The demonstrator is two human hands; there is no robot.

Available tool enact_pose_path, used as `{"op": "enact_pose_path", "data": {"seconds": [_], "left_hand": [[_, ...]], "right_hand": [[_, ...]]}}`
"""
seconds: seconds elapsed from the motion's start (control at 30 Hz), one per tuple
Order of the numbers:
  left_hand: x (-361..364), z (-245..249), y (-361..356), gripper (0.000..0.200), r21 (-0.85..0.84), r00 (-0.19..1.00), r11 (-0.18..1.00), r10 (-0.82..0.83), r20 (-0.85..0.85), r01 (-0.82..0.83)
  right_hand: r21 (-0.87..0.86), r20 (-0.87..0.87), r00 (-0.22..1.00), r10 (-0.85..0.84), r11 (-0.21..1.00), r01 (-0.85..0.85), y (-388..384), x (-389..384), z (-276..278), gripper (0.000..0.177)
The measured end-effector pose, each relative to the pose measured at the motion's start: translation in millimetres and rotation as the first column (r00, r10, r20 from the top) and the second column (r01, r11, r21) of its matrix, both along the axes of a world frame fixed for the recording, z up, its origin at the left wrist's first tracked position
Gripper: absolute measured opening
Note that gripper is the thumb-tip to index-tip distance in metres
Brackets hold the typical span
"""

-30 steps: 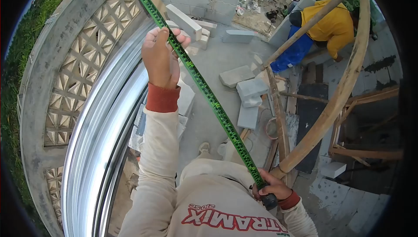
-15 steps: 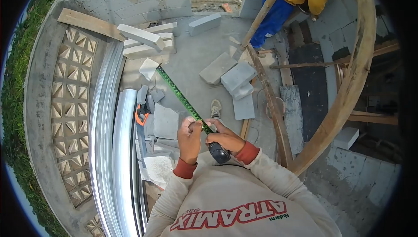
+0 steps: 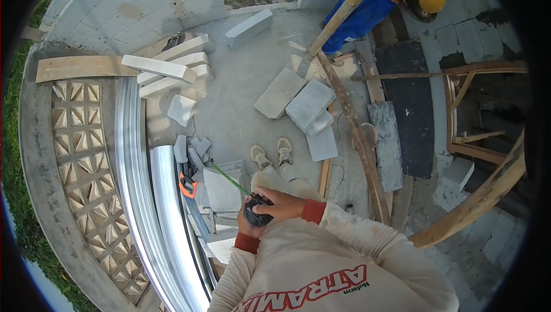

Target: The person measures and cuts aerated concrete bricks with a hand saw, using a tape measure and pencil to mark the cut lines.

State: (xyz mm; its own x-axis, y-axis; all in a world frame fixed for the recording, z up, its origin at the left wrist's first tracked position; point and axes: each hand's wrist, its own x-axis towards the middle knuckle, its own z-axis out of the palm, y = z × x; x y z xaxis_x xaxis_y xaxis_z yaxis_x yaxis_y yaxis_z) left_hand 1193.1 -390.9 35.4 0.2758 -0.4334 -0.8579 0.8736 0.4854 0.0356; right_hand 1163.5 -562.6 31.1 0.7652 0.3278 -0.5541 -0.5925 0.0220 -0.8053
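Observation:
Both my hands are close to my chest around a black tape measure (image 3: 257,213). My right hand (image 3: 281,203) covers the case from above and grips it. My left hand (image 3: 245,227) holds it from below. A short length of green tape blade (image 3: 228,178) sticks out up and left from the case. Below the hands lie grey concrete blocks (image 3: 221,188) and my two shoes (image 3: 272,154) on the concrete floor.
Shiny metal profiles (image 3: 135,168) run along a patterned concrete wall (image 3: 80,157) on the left. Loose blocks (image 3: 298,102) lie ahead. Wooden poles (image 3: 350,123) and a curved wooden form (image 3: 482,197) stand to the right. Another person in yellow top and blue trousers (image 3: 367,8) is at top right.
The green tape has retracted from a long stretch to a short stub. My left hand came down from above to the case, and both hands drew in to my chest.

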Motion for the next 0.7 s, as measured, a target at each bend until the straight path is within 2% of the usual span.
{"op": "enact_pose_path", "data": {"seconds": [0.1,0.17,0.23,0.27,0.33,0.37,0.4,0.47,0.5,0.53,0.57,0.67,0.7], "left_hand": [[10.5,-40.4,26.8,0.026,0.011,1.0,1.0,-0.004,0.001,0.004],[14.0,-74.4,52.9,0.024,-0.002,0.995,0.997,-0.078,-0.059,0.078],[22.8,-80.1,49.1,0.019,0.07,0.994,0.996,-0.056,-0.094,0.063],[20.8,-89.0,54.0,0.019,0.098,0.99,0.992,-0.072,-0.124,0.084],[19.7,-113.6,55.0,0.022,0.134,0.984,0.985,-0.085,-0.159,0.107],[15.1,-119.1,56.5,0.026,0.156,0.98,0.981,-0.083,-0.179,0.112],[14.8,-127.1,51.0,0.03,0.178,0.978,0.978,-0.076,-0.192,0.111],[18.0,-128.4,29.0,0.04,0.152,0.98,0.987,-0.024,-0.199,0.056],[17.9,-135.5,21.4,0.045,0.139,0.979,0.99,-0.003,-0.204,0.032],[7.2,-150.7,29.9,0.071,0.083,0.981,0.995,-0.042,-0.188,0.059],[0.9,-160.5,30.4,0.075,0.083,0.977,0.987,-0.123,-0.175,0.139],[-6.6,-185.6,20.2,0.085,0.117,0.926,0.922,-0.352,-0.136,0.368],[-15.6,-191.1,23.1,0.07,0.113,0.93,0.938,-0.299,-0.213,0.327]], "right_hand": [[-0.111,-0.196,0.975,-0.104,0.99,0.083,-52.3,28.5,-14.1,0.066],[-0.164,-0.27,0.91,-0.316,0.946,0.28,-87.5,26.3,-109.1,0.06],[-0.281,-0.374,0.763,-0.527,0.849,0.449,-135.8,14.7,-225.2,0.055],[-0.417,-0.345,0.701,-0.624,0.771,0.481,-162.6,6.0,-276.8,0.049],[-0.602,-0.361,0.52,-0.774,0.619,0.504,-219.4,-44.9,-414.6,0.046],[-0.615,-0.398,0.341,-0.852,0.523,0.59,-239.7,-51.0,-433.2,0.041],[-0.565,-0.485,0.251,-0.838,0.519,0.641,-264.3,-80.7,-484.5,0.043],[-0.641,-0.495,0.134,-0.858,0.465,0.61,-291.4,-89.7,-511.3,0.049],[-0.664,-0.471,0.062,-0.88,0.4,0.632,-297.1,-90.2,-521.1,0.052],[-0.686,-0.439,-0.011,-0.898,0.327,0.65,-305.9,-87.9,-530.5,0.054],[-0.708,-0.405,-0.088,-0.91,0.251,0.66,-313.4,-87.6,-540.1,0.057],[-0.817,-0.262,-0.184,-0.948,0.116,0.565,-337.1,-76.8,-583.2,0.065],[-0.835,-0.159,0.045,-0.986,0.158,0.528,-357.4,-83.7,-606.6,0.077]]}}
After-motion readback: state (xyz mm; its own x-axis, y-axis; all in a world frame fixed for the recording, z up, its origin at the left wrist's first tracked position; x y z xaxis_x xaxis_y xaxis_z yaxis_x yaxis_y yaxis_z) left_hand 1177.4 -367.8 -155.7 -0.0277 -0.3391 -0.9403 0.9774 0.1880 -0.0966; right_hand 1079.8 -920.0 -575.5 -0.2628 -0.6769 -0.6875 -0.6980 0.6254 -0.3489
